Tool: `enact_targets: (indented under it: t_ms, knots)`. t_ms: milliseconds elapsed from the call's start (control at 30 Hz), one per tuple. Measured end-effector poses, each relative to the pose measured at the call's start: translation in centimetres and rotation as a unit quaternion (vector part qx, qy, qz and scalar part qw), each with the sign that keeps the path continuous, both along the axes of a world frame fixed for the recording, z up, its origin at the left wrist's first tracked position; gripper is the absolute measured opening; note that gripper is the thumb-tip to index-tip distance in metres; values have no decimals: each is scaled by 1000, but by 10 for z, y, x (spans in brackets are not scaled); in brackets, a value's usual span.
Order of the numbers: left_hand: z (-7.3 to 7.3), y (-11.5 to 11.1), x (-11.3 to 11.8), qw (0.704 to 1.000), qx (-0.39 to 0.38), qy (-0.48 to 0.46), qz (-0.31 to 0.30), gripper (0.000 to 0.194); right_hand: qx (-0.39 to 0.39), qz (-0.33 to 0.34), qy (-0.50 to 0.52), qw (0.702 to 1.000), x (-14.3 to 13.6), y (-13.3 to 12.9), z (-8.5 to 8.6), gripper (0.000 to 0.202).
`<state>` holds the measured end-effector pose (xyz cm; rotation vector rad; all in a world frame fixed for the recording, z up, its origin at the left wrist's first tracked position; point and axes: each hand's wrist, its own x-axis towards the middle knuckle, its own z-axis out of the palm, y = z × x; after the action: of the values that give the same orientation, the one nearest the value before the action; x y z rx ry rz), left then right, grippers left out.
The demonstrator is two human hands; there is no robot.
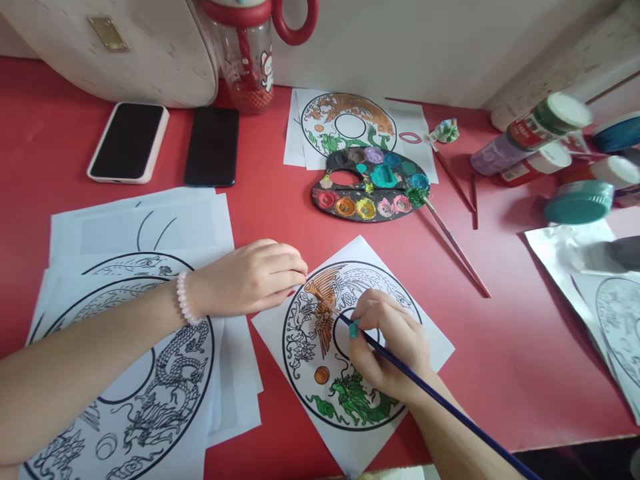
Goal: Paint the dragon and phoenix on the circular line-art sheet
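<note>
A sheet with a round dragon-and-phoenix line drawing [305, 333] lies turned cornerwise on the table. The phoenix is partly orange, and the dragon is partly green. My right hand [390, 340] grips a blue-handled paintbrush [425, 377], its tip touching the orange bird. Along the drawing's upper left edge rests my left hand [250, 277], with fingers stretched out and a pink bead bracelet at the wrist. Under the left arm is a stack of uncoloured printed sheets [233, 400]. Beyond the drawing sits a palette [325, 212] of several paint colours.
Thin brushes [463, 257] lie right of the palette, one resting on it. A painted sheet [425, 167] is behind it. Paint jars [577, 203] crowd the right. Two phones [127, 143], a cup [250, 67] and a pale bag [150, 47] stand at the back left.
</note>
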<state>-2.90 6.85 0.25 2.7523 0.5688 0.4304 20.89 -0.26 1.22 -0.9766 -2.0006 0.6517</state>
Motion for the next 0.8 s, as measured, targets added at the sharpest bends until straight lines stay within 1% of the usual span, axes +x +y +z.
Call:
enact_targets:
  t_ms: [133,300,533,700,800]
  knots:
    - [0,0,0,1000,-5,0,2,20,-4,-25,8,1000,1,-1,-2,26]
    - [0,-2,0,1000,-11,7,2,20,8,-5,-3,1000,0,-2,-1,25]
    - [1,-3,1,1000,-20,-2,13,21,11,-22,-15,1000,1,-4,-3,26]
    - [1,-3,1,999,-45,-9,19,21,18,-23,-36,999,1,-5,-2,26]
    - [2,-3,1,998,-51,-16,23,20,13,-24,-28,999,0,-5,-3,26]
